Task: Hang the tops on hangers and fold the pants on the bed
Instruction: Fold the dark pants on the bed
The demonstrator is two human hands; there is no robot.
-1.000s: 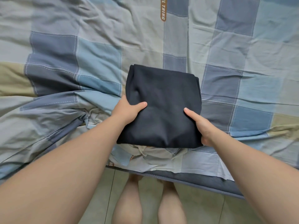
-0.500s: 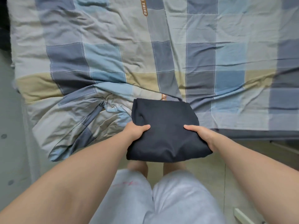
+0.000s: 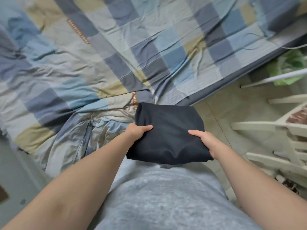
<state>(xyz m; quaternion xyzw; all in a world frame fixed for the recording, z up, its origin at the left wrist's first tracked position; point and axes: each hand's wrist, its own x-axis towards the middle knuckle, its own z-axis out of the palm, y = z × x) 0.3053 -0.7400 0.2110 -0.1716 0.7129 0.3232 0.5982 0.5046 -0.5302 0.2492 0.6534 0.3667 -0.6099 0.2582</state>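
The pants point(image 3: 167, 130), folded into a thick dark navy bundle, sat just below the middle of the view. Both hands held them in front of the person's grey top point(image 3: 166, 196).

The left hand point(image 3: 138, 131) gripped the bundle's edge at 9 o'clock, its thumb flat across the top cloth and its fingers hidden beneath. The right hand point(image 3: 205, 141) gripped the edge at 4 o'clock the same way, thumb on top pointing toward 10 o'clock, fingers out of sight under the fold. Between the hands the near edge, at 6 o'clock, sagged into soft bulges. The far edge, at 12 o'clock, was a rounded fold.

The bundle overlapped the corner of the bed point(image 3: 116, 55) and the floor point(image 3: 221, 110). Whether it touched the bed could not be told.

The bed filled the view from 8 through 12 to 2 o'clock. Its wrinkled cover point(image 3: 74, 130), checked in blue, grey and tan, was bunched up at 9 o'clock of the pants. A pillow point(image 3: 282, 17) in the same check lay at 1 o'clock. Pale tiled floor showed at 3 o'clock of the pants.

A white slatted rack point(image 3: 265, 127) stood by the frame's edge at 3 to 4 o'clock. At 2 o'clock lay a blurred green thing point(image 3: 289, 67), with a white rod point(image 3: 282, 75) crossing in front of it.
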